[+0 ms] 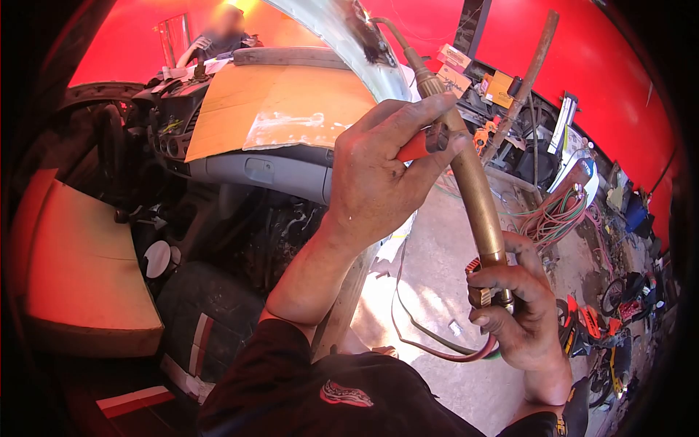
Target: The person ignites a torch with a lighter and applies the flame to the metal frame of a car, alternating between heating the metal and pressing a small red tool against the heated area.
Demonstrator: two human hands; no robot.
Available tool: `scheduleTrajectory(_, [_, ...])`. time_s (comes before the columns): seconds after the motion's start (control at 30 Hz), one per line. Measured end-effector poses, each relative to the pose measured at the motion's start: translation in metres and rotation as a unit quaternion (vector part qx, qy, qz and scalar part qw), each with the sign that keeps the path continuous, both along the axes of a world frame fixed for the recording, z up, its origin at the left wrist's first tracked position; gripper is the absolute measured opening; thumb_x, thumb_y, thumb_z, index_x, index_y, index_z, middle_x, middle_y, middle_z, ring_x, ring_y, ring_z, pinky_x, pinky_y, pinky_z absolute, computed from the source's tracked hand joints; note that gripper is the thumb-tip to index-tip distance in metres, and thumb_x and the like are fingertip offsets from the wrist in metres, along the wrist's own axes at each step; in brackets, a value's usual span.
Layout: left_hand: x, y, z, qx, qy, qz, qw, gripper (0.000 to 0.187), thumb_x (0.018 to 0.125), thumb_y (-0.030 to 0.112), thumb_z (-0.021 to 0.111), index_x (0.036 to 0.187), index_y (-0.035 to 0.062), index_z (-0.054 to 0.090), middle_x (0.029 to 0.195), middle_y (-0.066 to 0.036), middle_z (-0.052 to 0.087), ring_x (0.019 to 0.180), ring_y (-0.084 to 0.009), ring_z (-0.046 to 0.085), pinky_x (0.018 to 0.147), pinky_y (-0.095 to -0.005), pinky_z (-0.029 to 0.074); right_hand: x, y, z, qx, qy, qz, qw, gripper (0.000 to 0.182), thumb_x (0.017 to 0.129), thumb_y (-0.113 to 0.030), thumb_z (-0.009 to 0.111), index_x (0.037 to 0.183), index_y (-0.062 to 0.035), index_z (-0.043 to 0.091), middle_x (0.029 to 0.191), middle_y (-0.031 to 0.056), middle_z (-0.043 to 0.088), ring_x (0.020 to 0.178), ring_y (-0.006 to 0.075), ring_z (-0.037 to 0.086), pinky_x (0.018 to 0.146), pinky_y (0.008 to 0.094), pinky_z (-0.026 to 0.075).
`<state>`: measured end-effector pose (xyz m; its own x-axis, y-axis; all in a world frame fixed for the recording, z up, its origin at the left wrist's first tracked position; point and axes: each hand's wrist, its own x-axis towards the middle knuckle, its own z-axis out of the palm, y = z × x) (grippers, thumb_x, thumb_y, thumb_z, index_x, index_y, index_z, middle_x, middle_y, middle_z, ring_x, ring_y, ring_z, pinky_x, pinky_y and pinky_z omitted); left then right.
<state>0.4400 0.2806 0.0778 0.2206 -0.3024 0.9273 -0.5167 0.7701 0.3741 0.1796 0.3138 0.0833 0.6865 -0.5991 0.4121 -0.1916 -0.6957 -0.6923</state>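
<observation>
A long brass torch (477, 197) slants across the upper right, its thin curved tip near a scorched patch on a pale metal frame (328, 29). My left hand (393, 160) is closed round a red-orange object (415, 148) with a dark end, which lies against the torch body. Lower down, my right hand (520, 306) pinches the brass valve knobs (478, 286) at the torch's base. Red and green hoses (466, 357) curve away from that base.
Cardboard (291, 102) covers the dashboard (284, 171) of a vehicle. A person (222, 44) sits at the back left. A rusty pole (528, 80), coiled hoses (553, 218) and boxes (499, 89) stand right. More cardboard (87, 262) lies at left.
</observation>
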Motion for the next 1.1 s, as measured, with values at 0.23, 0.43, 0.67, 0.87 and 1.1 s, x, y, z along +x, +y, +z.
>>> scheduleTrajectory(0.23, [0.0003,0.0019,0.0014,-0.003,-0.002,0.001,1.000,0.042,0.089,0.007,0.083,0.129,0.0023,0.073,0.103,-0.009,0.074,0.091,-0.0121,0.067,0.084,-0.0265,0.053,0.0010,0.0012,0.0003,0.001,-0.011,0.011,1.000,0.042,0.080,-0.013,0.089,0.118,-0.0058,0.075,0.135,0.0241,0.056,0.116,0.0297,0.064,0.093,0.0379,0.054])
scheduleTrajectory(0.43, [0.0013,0.0019,0.0006,-0.001,-0.005,0.004,1.000,0.041,0.089,0.007,0.083,0.129,0.0026,0.073,0.104,-0.009,0.074,0.091,-0.0127,0.067,0.085,-0.0269,0.053,0.0020,-0.0001,0.0018,-0.021,-0.011,0.021,0.999,0.041,0.080,-0.012,0.088,0.118,-0.0051,0.074,0.134,0.0240,0.056,0.116,0.0294,0.063,0.093,0.0372,0.054])
scheduleTrajectory(0.67, [0.0005,0.0016,0.0009,-0.003,-0.003,0.001,1.000,0.042,0.089,0.007,0.083,0.129,0.0023,0.072,0.104,-0.009,0.074,0.091,-0.0125,0.067,0.085,-0.0267,0.053,0.0013,0.0009,0.0016,-0.009,-0.010,0.014,1.000,0.041,0.081,-0.016,0.088,0.118,-0.0049,0.075,0.135,0.0237,0.055,0.117,0.0298,0.063,0.093,0.0371,0.054])
scheduleTrajectory(0.87, [0.0006,0.0007,0.0005,-0.001,-0.006,0.002,1.000,0.042,0.089,0.006,0.083,0.129,0.0020,0.072,0.104,-0.009,0.074,0.091,-0.0123,0.067,0.084,-0.0262,0.053,-0.0006,-0.0008,0.0012,-0.007,-0.006,0.010,1.000,0.042,0.083,-0.020,0.087,0.121,-0.0061,0.076,0.136,0.0233,0.054,0.117,0.0297,0.063,0.094,0.0370,0.053])
scheduleTrajectory(1.1, [0.0004,-0.0008,-0.0011,0.004,-0.004,-0.001,1.000,0.042,0.089,0.006,0.082,0.130,0.0018,0.072,0.103,-0.009,0.074,0.092,-0.0118,0.067,0.085,-0.0263,0.053,0.0001,-0.0014,-0.0001,0.001,-0.008,0.009,1.000,0.041,0.083,-0.020,0.087,0.121,-0.0071,0.076,0.137,0.0232,0.054,0.117,0.0288,0.063,0.090,0.0362,0.055])
